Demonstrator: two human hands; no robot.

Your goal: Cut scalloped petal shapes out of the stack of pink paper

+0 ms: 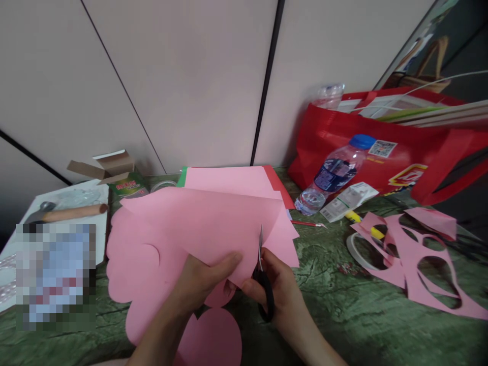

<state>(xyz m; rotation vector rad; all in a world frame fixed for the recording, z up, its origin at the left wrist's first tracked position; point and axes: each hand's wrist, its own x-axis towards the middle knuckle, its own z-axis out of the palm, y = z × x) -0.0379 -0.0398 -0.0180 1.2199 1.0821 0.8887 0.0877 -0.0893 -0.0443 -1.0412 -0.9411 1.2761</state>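
Note:
My left hand [208, 279] grips a large sheet of pink paper [213, 218] near its lower edge, thumb on top and fingers beneath. Black-handled scissors [263, 287] are in my right hand [282, 284], their blades upright at the sheet's right part. How far the blades are apart is hard to see. A curved slit shows in pink paper at the left. Under and around my left arm lie rounded pink paper pieces [213, 338], overlapping one another. More pink sheets [229, 177] lie behind, over red and green paper.
Pink offcuts with round holes [427, 269] lie at right by a roll of tape [360, 254]. A water bottle [331, 175] and small white box [348, 202] stand before a red bag [343, 127]. An opened box [127, 184] and white board [101, 203] are at left.

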